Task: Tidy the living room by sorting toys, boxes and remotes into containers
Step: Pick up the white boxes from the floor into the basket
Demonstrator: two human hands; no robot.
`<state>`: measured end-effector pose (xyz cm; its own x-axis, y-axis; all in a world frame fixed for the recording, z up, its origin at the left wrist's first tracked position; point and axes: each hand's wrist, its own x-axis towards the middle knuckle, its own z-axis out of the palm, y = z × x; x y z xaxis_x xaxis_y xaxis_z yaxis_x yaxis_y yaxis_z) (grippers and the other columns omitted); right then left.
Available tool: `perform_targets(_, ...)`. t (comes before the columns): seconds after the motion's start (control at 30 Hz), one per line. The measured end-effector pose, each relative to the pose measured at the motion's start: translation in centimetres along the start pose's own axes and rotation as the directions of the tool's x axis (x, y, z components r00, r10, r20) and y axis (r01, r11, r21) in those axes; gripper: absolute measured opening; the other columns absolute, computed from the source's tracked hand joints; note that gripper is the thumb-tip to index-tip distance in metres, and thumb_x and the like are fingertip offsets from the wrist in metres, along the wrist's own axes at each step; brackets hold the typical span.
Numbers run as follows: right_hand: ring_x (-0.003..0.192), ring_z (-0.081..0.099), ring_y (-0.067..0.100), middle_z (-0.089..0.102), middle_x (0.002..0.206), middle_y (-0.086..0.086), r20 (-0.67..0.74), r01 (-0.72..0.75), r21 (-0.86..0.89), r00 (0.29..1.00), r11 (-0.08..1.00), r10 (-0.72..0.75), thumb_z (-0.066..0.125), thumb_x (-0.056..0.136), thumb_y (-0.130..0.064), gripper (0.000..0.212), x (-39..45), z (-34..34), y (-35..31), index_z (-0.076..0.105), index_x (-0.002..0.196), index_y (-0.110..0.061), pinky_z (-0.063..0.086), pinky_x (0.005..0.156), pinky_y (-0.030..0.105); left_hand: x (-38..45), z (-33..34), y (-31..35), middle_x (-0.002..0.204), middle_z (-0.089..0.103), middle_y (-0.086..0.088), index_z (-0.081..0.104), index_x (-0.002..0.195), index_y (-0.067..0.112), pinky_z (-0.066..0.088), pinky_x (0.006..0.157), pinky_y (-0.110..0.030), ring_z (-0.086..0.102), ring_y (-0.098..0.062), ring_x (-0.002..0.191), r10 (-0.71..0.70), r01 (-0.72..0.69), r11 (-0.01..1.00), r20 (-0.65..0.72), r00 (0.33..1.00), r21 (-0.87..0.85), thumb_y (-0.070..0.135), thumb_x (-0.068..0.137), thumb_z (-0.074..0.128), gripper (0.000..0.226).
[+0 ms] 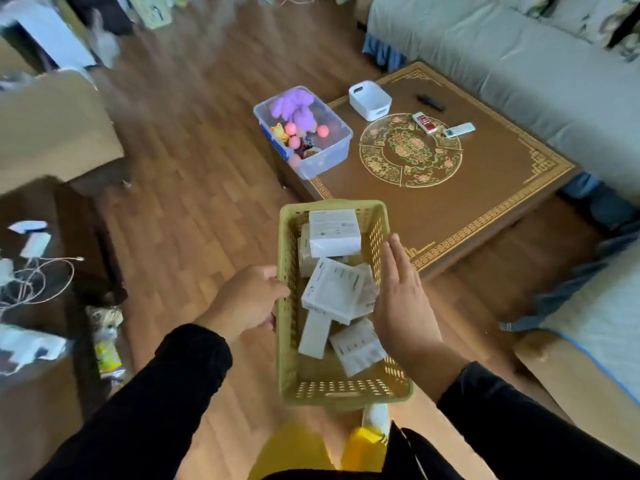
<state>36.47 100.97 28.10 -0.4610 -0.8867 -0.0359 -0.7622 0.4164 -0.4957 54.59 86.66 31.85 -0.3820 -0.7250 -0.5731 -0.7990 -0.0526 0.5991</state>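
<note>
I hold a yellow-green perforated basket [291,368] above the wooden floor, and several white boxes [334,237] lie in it. My left hand [246,301] grips its left rim. My right hand [401,299] lies flat along its right rim with the fingers stretched out. A clear plastic bin [332,157] with a purple plush toy [294,107] and pink balls stands on the near-left corner of the coffee table [485,188]. On the table also are a small white container [370,100], a black remote [430,102], a red-and-white remote [424,122] and a white remote [459,129].
A grey-covered sofa [519,64] runs behind the table. An armchair [52,133] stands at the left. A dark side table [62,265] at the left carries cables and chargers. A covered seat [595,341] is at the right. Wooden floor [194,168] lies open between them.
</note>
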Motion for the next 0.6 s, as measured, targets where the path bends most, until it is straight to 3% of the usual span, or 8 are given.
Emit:
perform_targets(0.07, 0.152, -0.003, 0.019, -0.014, 0.165, 0.002, 0.038, 0.029, 0.032, 0.999, 0.999, -0.030, 0.029, 0.087, 0.008, 0.081, 2.4, 0.7, -1.0, -0.009, 0.157, -0.012, 0.012, 0.123, 0.034, 0.6, -1.5, -0.2, 0.074, 0.077, 0.000, 0.070, 0.085, 0.030, 0.051, 0.047, -0.027, 0.064, -0.015, 0.046, -0.037, 0.035, 0.998, -0.031, 0.999, -0.042, 0.016, 0.095, 0.058, 0.021)
perform_targets(0.17, 0.152, 0.001, 0.021, -0.007, 0.166, 0.003, 0.077, 0.028, 0.120, 0.996, 0.992, -0.038, 0.034, 0.088, 0.008, 0.084, 5.7, 2.5, -3.3, -0.010, 0.157, -0.015, 0.015, 0.123, 0.038, 1.7, -4.2, -0.8, 0.080, 0.078, -0.005, 0.073, 0.091, 0.024, 0.055, 0.050, -0.031, 0.068, -0.019, 0.050, -0.105, 0.097, 0.991, -0.080, 0.991, -0.092, 0.015, 0.095, 0.056, 0.020)
perform_targets(0.27, 0.152, -0.001, 0.020, -0.006, 0.166, 0.001, 0.116, 0.058, 0.162, 0.990, 0.985, -0.077, 0.032, 0.089, 0.006, 0.084, 9.3, 4.8, -6.3, -0.011, 0.157, -0.019, 0.017, 0.123, 0.040, 4.0, -7.9, -1.8, 0.077, 0.078, -0.005, 0.072, 0.082, 0.026, 0.062, 0.060, -0.043, 0.069, -0.022, 0.053, -0.136, 0.123, 0.988, -0.140, 0.981, -0.095, 0.015, 0.094, 0.055, 0.024)
perform_targets(0.37, 0.150, 0.011, 0.015, 0.011, 0.164, -0.002, 0.069, 0.002, 0.262, 0.997, 0.965, -0.021, 0.033, 0.089, 0.006, 0.082, 12.5, 6.3, -9.2, 0.001, 0.158, -0.025, 0.021, 0.122, 0.038, 6.4, -11.5, -2.3, 0.072, 0.077, -0.003, 0.071, 0.078, 0.026, 0.061, 0.064, -0.047, 0.070, -0.026, 0.055, -0.133, 0.120, 0.988, -0.153, 0.979, -0.094, 0.015, 0.093, 0.055, 0.025)
perform_targets(0.47, 0.147, 0.025, 0.014, 0.024, 0.161, -0.003, 0.050, -0.016, 0.374, 0.999, 0.927, -0.002, 0.034, 0.087, 0.006, 0.083, 16.4, 7.4, -12.0, 0.007, 0.156, -0.029, 0.029, 0.119, 0.039, 9.5, -15.4, -2.8, 0.074, 0.076, -0.006, 0.073, 0.084, 0.021, 0.061, 0.062, -0.046, 0.067, -0.021, 0.051, -0.124, 0.104, 0.988, -0.183, 0.975, -0.113, 0.016, 0.092, 0.056, 0.020)
perform_targets(0.6, 0.141, 0.038, 0.016, 0.032, 0.158, 0.000, 0.077, -0.071, 0.417, 0.996, 0.906, 0.043, 0.035, 0.088, 0.005, 0.081, 20.1, 8.6, -14.8, 0.010, 0.155, -0.032, 0.034, 0.115, 0.033, 12.9, -19.4, -3.3, 0.073, 0.076, -0.004, 0.073, 0.085, 0.021, 0.056, 0.050, -0.031, 0.066, -0.016, 0.049, -0.143, 0.128, 0.987, -0.164, 0.976, -0.099, 0.017, 0.091, 0.057, 0.018)
